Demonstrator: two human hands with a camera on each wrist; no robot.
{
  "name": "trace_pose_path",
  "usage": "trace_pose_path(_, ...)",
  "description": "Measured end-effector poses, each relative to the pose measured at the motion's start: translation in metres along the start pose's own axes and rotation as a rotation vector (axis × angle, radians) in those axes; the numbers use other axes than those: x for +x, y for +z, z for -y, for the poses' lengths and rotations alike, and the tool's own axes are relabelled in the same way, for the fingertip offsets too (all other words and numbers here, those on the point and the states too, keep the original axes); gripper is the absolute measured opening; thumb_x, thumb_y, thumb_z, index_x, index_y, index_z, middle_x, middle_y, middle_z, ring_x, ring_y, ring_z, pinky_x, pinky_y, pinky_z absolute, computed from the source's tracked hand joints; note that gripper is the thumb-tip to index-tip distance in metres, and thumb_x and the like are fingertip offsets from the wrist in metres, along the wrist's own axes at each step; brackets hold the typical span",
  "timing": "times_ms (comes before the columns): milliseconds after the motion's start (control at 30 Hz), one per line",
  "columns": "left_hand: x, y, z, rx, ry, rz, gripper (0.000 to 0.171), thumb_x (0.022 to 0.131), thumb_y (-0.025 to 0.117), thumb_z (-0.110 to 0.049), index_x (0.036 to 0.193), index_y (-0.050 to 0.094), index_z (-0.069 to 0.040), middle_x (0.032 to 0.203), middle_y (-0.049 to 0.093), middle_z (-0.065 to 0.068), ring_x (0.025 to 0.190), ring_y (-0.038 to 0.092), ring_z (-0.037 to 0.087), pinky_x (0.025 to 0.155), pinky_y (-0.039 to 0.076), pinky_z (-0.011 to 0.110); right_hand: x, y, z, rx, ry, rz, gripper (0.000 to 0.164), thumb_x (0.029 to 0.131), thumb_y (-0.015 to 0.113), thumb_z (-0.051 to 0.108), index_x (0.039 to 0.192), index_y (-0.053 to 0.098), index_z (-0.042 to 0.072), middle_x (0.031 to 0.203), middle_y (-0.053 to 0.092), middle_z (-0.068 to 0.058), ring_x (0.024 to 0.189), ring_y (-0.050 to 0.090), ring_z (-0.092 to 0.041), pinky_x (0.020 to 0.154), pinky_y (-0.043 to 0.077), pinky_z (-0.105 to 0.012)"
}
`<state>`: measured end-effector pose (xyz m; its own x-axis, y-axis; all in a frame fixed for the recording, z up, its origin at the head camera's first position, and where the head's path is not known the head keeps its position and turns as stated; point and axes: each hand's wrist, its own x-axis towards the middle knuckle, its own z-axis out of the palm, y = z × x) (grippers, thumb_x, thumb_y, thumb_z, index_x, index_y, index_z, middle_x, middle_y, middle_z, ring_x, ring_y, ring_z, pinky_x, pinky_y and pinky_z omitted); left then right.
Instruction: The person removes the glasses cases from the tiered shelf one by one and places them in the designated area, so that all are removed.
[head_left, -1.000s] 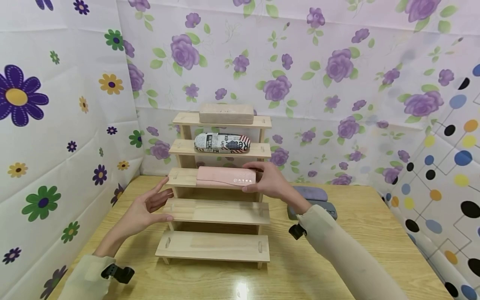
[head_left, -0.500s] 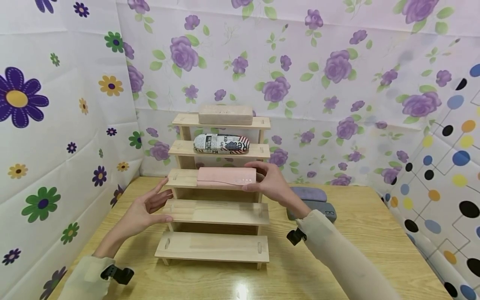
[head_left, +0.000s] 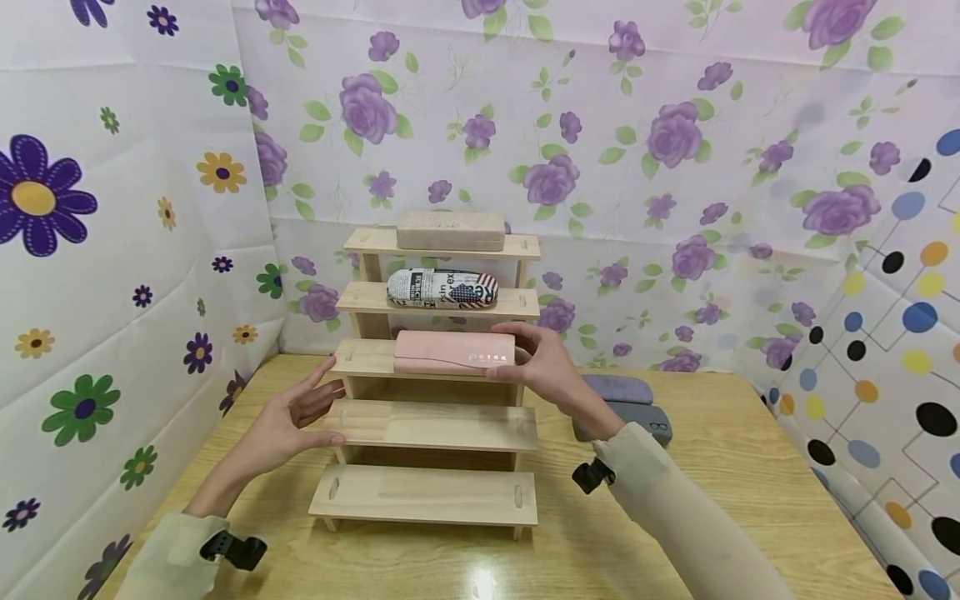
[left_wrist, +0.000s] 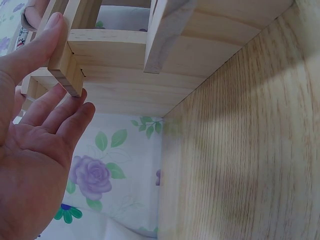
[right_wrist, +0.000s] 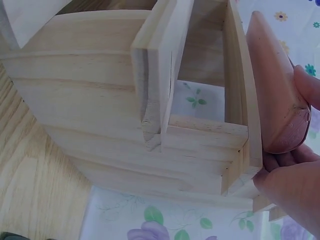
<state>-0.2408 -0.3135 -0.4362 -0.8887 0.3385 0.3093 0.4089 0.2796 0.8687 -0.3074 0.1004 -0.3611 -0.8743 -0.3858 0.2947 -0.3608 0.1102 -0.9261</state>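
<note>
A stepped wooden rack (head_left: pixel 435 492) with several tiers stands on the table. On its middle tier is a pink glasses case (head_left: pixel 442 352), lying lengthwise with pale lettering near its right end. My right hand (head_left: pixel 543 362) grips that right end, thumb in front and fingers behind; the right wrist view shows the case (right_wrist: pixel 275 90) close along the board. At the rack's left side, my left hand (head_left: pixel 277 425) pinches a board end between thumb and fingertips, seen in the left wrist view on the board (left_wrist: pixel 67 70). A newspaper-print glasses case (head_left: pixel 442 288) and a beige case (head_left: pixel 450 231) occupy the two upper tiers.
Behind my right forearm, a purple glasses case (head_left: pixel 618 388) and a grey one (head_left: pixel 637 421) lie on the wooden table (head_left: pixel 720 483). Flower-patterned cloth (head_left: pixel 630 208) hangs at the back and left, dotted cloth (head_left: pixel 892 400) at the right.
The pink case has shifted very slightly up and its front face has tilted a little in my right hand. My left hand keeps its place on the rack.
</note>
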Motion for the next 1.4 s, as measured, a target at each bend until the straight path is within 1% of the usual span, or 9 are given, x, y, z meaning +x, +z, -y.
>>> trace_pose_path(300,0.0,0.0,0.0,-0.005,-0.001,-0.001,0.112,0.084,0.089,-0.001,0.171,0.021,-0.022,0.157,0.043,0.029,0.143,0.045,0.036,0.111,0.044,0.023,-0.002,-0.001,0.0,0.024,-0.005,0.005,0.059,0.082,0.088,-0.003,0.137,0.066,0.002,0.136,0.063,-0.016,0.128,0.063,-0.033,0.11,0.053,-0.044)
trace_pose_path(500,-0.001,0.0,0.0,-0.004,-0.007,-0.003,0.112,0.084,0.089,-0.002,0.17,0.022,-0.023,0.156,0.044,0.029,0.143,0.046,0.037,0.11,0.044,0.023,-0.004,-0.002,0.0,0.038,-0.007,0.009,0.061,0.082,0.088,-0.004,0.139,0.065,-0.001,0.137,0.062,-0.016,0.13,0.061,-0.032,0.114,0.049,-0.042)
trace_pose_path(600,-0.001,0.0,0.0,-0.008,-0.011,-0.002,0.112,0.084,0.089,-0.002,0.17,0.022,-0.023,0.156,0.044,0.029,0.143,0.045,0.038,0.11,0.044,0.023,-0.004,-0.002,0.0,0.04,-0.012,0.011,0.06,0.082,0.088,-0.004,0.138,0.065,-0.001,0.137,0.063,-0.016,0.13,0.061,-0.032,0.115,0.048,-0.043)
trace_pose_path(800,0.0,0.0,0.001,-0.002,-0.007,-0.004,0.112,0.084,0.089,-0.002,0.17,0.022,-0.023,0.156,0.044,0.029,0.143,0.046,0.037,0.11,0.045,0.023,-0.004,-0.002,0.0,0.046,-0.024,0.017,0.059,0.083,0.088,-0.004,0.137,0.066,0.001,0.137,0.063,-0.016,0.128,0.062,-0.032,0.114,0.049,-0.047)
trace_pose_path(967,0.0,0.0,0.001,-0.001,0.003,-0.005,0.112,0.084,0.089,-0.002,0.17,0.022,-0.022,0.156,0.044,0.03,0.143,0.047,0.034,0.11,0.045,0.023,-0.006,-0.003,0.001,0.047,-0.031,0.02,0.059,0.082,0.088,-0.004,0.137,0.066,0.0,0.134,0.064,-0.017,0.125,0.063,-0.031,0.115,0.048,-0.046)
trace_pose_path(1133,0.0,0.0,0.0,0.003,0.007,-0.005,0.111,0.084,0.089,-0.002,0.17,0.022,-0.021,0.156,0.044,0.03,0.142,0.046,0.035,0.11,0.045,0.024,-0.008,-0.003,0.001,0.056,-0.03,0.025,0.06,0.082,0.087,-0.005,0.138,0.065,-0.001,0.134,0.064,-0.019,0.125,0.062,-0.033,0.116,0.047,-0.047)
trace_pose_path(1300,0.0,0.0,0.0,0.004,0.006,-0.005,0.112,0.084,0.089,-0.002,0.17,0.022,-0.021,0.156,0.044,0.03,0.143,0.046,0.037,0.11,0.045,0.023,-0.013,-0.006,0.001,0.032,-0.022,0.014,0.061,0.082,0.088,-0.003,0.139,0.065,0.001,0.137,0.063,-0.017,0.127,0.062,-0.031,0.117,0.046,-0.046)
trace_pose_path(1400,0.0,0.0,0.0,0.004,0.01,-0.005,0.112,0.084,0.089,-0.001,0.171,0.021,-0.021,0.156,0.044,0.03,0.143,0.047,0.035,0.11,0.045,0.023,-0.016,-0.009,0.001,0.006,-0.015,0.01,0.06,0.083,0.089,0.002,0.139,0.066,0.003,0.135,0.065,-0.015,0.124,0.063,-0.03,0.113,0.049,-0.048)
